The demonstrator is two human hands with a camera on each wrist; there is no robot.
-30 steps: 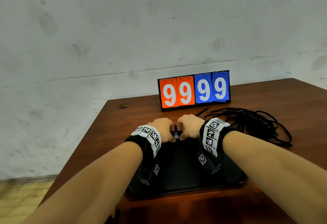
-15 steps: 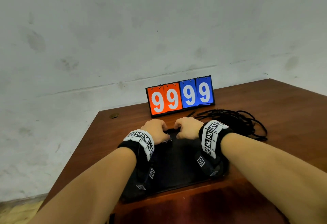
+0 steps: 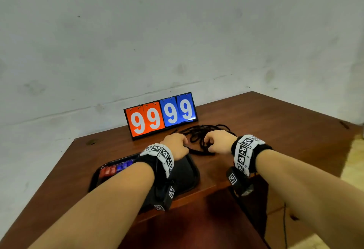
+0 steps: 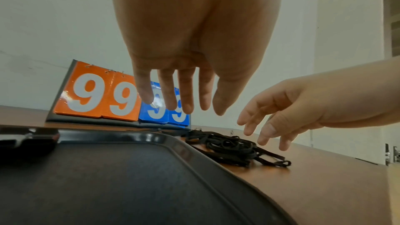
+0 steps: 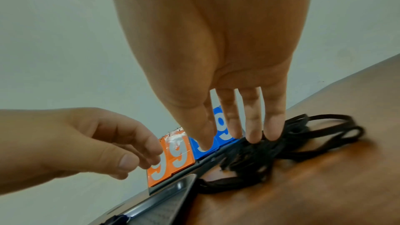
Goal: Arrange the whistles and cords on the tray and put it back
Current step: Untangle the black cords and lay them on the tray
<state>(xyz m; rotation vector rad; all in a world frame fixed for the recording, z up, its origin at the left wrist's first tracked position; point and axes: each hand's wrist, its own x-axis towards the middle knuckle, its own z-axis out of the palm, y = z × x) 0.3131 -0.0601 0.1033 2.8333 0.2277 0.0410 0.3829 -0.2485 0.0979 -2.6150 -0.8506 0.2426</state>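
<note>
A black tray [image 3: 192,178] lies on the wooden table, with red and blue whistles [image 3: 116,169] along its far left rim. A tangle of black cords [image 3: 199,136] lies on the table just past the tray's far right corner. My left hand [image 3: 175,144] hovers over that corner, its fingers [image 4: 184,102] straight and empty. My right hand [image 3: 214,142] is over the cords [image 5: 249,160], fingers [image 5: 253,134] straight and pointing down at the pile, holding nothing. Seen from the left wrist, a small gap shows between the right hand [image 4: 266,134] and the cords [image 4: 229,148].
An orange and blue flip scoreboard [image 3: 160,115] reading 99 99 stands behind the tray and cords, close to the grey wall. The table's right edge [image 3: 307,172] drops to the floor beside my right forearm. A thin cable [image 3: 284,219] hangs below the table there.
Both hands left the middle of the tray's far rim, where they were curled close together, and moved right to the cords. They are now apart with fingers straightened. The whistles have come into sight.
</note>
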